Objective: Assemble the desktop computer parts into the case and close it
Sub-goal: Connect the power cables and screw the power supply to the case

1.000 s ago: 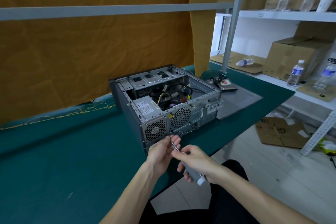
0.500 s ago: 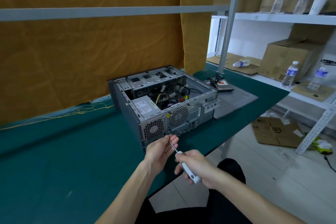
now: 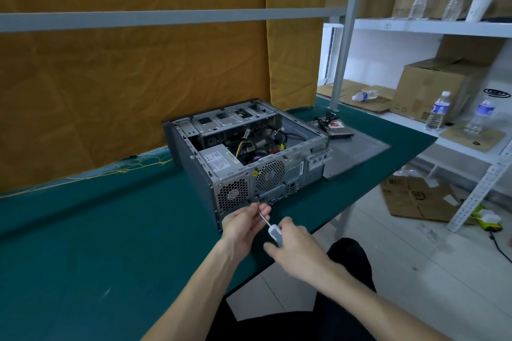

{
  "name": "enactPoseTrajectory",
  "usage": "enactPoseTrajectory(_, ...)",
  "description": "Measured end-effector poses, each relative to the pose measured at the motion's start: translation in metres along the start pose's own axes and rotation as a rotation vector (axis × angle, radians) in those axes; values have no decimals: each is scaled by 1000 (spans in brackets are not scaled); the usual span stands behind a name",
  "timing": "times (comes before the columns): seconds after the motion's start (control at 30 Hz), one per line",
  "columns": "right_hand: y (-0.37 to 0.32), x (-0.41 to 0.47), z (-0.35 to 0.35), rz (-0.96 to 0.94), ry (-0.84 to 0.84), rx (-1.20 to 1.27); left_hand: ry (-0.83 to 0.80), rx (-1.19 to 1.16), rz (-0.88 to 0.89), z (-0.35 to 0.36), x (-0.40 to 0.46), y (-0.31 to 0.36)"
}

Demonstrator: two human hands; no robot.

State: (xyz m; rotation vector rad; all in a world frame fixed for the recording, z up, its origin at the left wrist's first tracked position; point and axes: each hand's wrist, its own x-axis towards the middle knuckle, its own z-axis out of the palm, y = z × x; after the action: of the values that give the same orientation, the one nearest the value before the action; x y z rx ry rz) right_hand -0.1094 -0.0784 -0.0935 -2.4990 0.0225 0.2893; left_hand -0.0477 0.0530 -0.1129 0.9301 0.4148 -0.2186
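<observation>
Green-covered table [image 3: 97, 230] fills the lower left of the frame; computer case [image 3: 249, 152] sits at frame centre near the table's front edge, side open upward, cables and power supply visible inside, perforated rear panel with two fan grilles facing the camera. Grey side panel [image 3: 357, 152] lies flat on the table just right of the case, a drive [image 3: 336, 129] resting at its far end, so the case is not yet closed. Shelving with boxes and water bottles at right. Below the rear panel, both hands meet. Right hand [image 3: 297, 248] wraps its grip round the pale handle of the screwdriver [image 3: 270, 225]; left hand [image 3: 243, 223] pinches the shaft near the tip. Tool's long axis runs from lower right up-left, tip pointing at the rear panel's lower edge, just short of it. Left hand nearer the case. Probably seating a screw; none discernible.
</observation>
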Motion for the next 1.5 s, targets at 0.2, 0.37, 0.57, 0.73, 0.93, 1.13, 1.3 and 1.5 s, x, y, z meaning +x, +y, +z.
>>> enactPoseTrajectory(0.2, -3, 7, -8, 290, -296, 1165, -48, -6, -1, -7, 0, -4)
enactPoseTrajectory(0.37, 0, 5, -12, 174, -123, 555, -19, 291, 114, -10, -12, -1)
enactPoseTrajectory(0.57, 3, 13, -4, 69, 26, 452, 183, 1159, 1156, -32, -37, 47)
enactPoseTrajectory(0.73, 1, 13, -13, 296, -236, 901, 233, 1425, 1475, -19, -28, 89)
enactPoseTrajectory(0.93, 5, 11, -2, -26, 133, 152, 94, 1726, 1189, -38, 2, 94)
enactPoseTrajectory(1.13, -2, 14, -3, 221, -167, 680, 127, 1676, 1198, -37, 4, 90)
enactPoseTrajectory(1.3, 1, 15, -5, 158, -27, 662, 140, 1655, 1203, -36, 3, 89)
enactPoseTrajectory(1.5, 1, 14, -5, 166, -20, 576, 137, 1637, 1208, -37, 3, 87)
